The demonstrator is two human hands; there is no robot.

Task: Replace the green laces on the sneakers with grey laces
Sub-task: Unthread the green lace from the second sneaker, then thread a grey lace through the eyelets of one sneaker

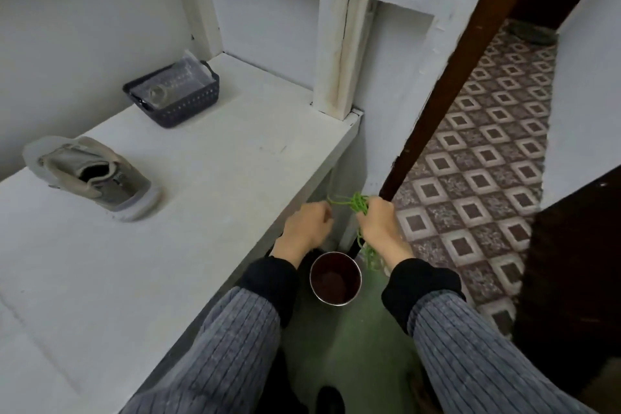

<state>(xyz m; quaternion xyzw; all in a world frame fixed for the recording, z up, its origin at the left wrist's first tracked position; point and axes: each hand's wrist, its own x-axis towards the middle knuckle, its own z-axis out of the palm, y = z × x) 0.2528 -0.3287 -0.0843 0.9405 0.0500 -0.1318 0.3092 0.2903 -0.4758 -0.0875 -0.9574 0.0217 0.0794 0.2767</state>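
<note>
Two hands are seen working beyond the front edge of the white shelf (201,158), off its right corner and above the floor. A bunched green lace (359,203) is gripped in the right hand (379,225), whose fingers are curled round the bundle; a loose tail hangs down past that wrist towards the metal cup (335,278) standing on the floor directly below. A thin strand is drawn leftward from the bundle to the left hand (307,225), whose fingers are curled; the strand appears to be pinched there, though the fingertips are turned away and the contact itself cannot be confirmed.

One sneaker (92,176) is noted on the shelf, well to the left of both hands and further back. It lies on its side, with its opening upward and towards the camera. Its long axis runs diagonally across the shelf, the nearer end towards the front edge. No lace can be made out in it at this size. Of the two hands, the left is the nearer to the sneaker. No second sneaker and no grey laces are in view.

A dark slotted basket (174,96) holding clear packaging is recorded at the back of the shelf, beyond the sneaker.

It is judged that the removed green lace is being gathered up, that the cup below is a possible place for it, and that relacing has not yet begun. A reach back and to the left over the shelf would then be required.
</note>
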